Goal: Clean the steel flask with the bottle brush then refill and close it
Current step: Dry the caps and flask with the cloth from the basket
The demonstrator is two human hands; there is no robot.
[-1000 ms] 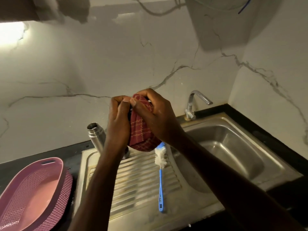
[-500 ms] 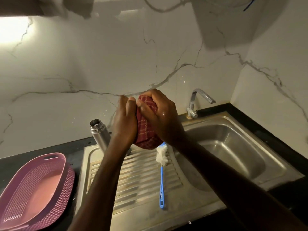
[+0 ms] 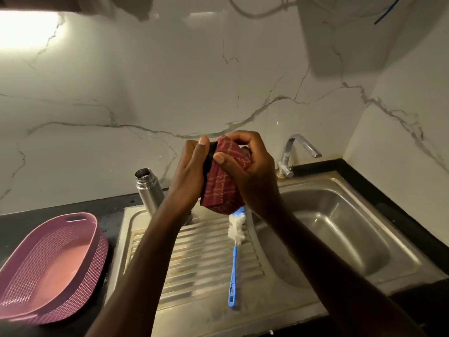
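Where the two hands meet above the drainboard (image 3: 194, 259), the left hand (image 3: 192, 173) curls its fingers round a small black object (image 3: 211, 154) — probably the flask's cap, though only a dark sliver of it shows between the thumb and the cloth. Against it, the right hand (image 3: 252, 171) grips a bunched red checked cloth (image 3: 223, 188), fingers curled over the top and the thumb pressed on the near fold; the cloth's lower end hangs free, and what lies inside the bundle cannot be seen. Behind the left wrist stands the steel flask (image 3: 148, 188), upright and uncapped at the back edge of the drainboard near the marble wall (image 3: 145, 93); its base is hidden by the forearm. Lying along the ribs of the drainboard is the bottle brush (image 3: 234, 261), white bristle head toward the hands and partly covered by the hanging cloth, blue handle pointing toward the viewer. To the right, the steel sink (image 3: 340, 229) sits in the black counter (image 3: 379, 190) with a tap (image 3: 295, 152) at its back rim; whether water stands in the basin is hard to make out. At lower left a pink perforated basket (image 3: 36, 276) rests on the counter, cut off by the frame edge — light is dim and the upper cabinet area is blurred.
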